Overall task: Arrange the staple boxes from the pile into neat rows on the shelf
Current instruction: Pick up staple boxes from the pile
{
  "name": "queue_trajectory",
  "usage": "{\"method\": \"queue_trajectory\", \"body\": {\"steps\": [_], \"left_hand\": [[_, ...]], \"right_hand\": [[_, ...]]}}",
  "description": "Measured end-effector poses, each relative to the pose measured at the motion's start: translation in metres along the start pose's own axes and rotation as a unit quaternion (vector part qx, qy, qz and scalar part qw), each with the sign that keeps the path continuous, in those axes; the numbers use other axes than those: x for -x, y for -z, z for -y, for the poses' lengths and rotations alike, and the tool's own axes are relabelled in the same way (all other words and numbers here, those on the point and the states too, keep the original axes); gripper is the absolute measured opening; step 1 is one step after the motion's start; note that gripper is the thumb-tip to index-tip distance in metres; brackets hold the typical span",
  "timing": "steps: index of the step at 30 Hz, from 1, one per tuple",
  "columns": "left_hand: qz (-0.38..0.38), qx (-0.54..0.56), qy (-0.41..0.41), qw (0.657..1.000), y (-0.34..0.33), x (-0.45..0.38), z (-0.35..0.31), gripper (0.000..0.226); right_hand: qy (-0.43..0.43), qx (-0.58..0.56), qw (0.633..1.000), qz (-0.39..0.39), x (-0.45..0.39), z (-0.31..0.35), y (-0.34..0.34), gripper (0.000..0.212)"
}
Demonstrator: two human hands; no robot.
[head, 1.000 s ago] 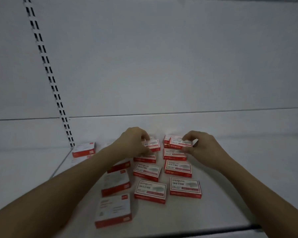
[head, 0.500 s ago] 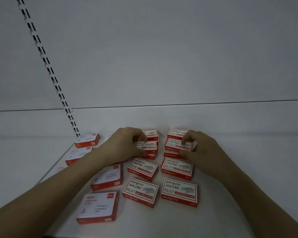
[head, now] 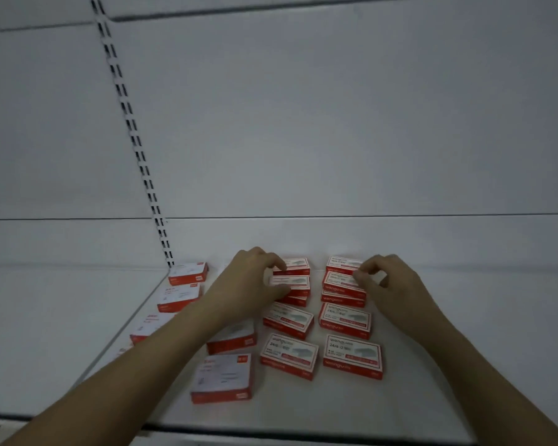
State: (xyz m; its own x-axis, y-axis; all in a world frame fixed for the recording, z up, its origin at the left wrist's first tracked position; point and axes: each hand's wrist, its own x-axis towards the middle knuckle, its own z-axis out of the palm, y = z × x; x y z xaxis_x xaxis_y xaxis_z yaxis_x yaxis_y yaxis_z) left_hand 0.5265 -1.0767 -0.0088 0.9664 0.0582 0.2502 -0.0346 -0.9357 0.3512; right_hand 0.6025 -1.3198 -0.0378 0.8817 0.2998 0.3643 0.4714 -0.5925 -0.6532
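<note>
Under left hand [head: 248, 284] — half-hidden staple box [head: 292, 282]

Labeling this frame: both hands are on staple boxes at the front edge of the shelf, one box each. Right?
Not the front edge. In the head view the left hand and right hand each pinch a staple box at the back of the shelf, near the rear wall.

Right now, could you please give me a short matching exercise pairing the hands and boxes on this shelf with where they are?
Things:
1. left hand
2. right hand
3. blue-topped box
4. slotted rail

Places:
A. on the back wall, upper left
B. pinching a box in the right column of staple boxes
C. nearest the front edge, left of the staple boxes
D. pinching a box in the left column of staple boxes

Pairs: 1-D, 2-B, 3-C, 4-A
</note>
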Motion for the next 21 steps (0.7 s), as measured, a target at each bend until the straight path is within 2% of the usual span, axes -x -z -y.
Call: {"method": "queue_trajectory", "body": {"steps": [3, 6, 10, 14, 17, 21], "left_hand": [[-0.031, 0.008, -0.009, 0.999, 0.025, 0.022, 0.014, 0.028], [-0.04, 0.006, 0.004, 0.999, 0.052, 0.057, 0.038, 0.025], [-0.048, 0.0, 0.043, 0.998, 0.094, 0.121, 0.086, 0.025], [-0.086, 0.006, 0.103, 0.991, 0.132, 0.199, 0.151, 0.019], [-0.109, 0.007, 0.163, 0.981, 0.163, 0.26, 0.205, 0.019], [-0.144, -0.002, 0.241, 0.96, 0.21, 0.331, 0.273, 0.02]], "right_hand": [[0.036, 0.033, 0.997, -0.056, 0.005, 0.031, -0.002, 0.01], [0.086, 0.037, 0.995, -0.044, 0.014, 0.09, -0.022, 0.009], [0.128, 0.02, 0.992, 0.014, 0.04, 0.186, -0.071, 0.011], [0.146, 0.023, 0.983, 0.106, 0.067, 0.279, -0.135, 0.013], [0.161, 0.038, 0.971, 0.175, 0.086, 0.343, -0.191, 0.016], [0.175, 0.049, 0.957, 0.226, 0.109, 0.422, -0.265, 0.02]]}}
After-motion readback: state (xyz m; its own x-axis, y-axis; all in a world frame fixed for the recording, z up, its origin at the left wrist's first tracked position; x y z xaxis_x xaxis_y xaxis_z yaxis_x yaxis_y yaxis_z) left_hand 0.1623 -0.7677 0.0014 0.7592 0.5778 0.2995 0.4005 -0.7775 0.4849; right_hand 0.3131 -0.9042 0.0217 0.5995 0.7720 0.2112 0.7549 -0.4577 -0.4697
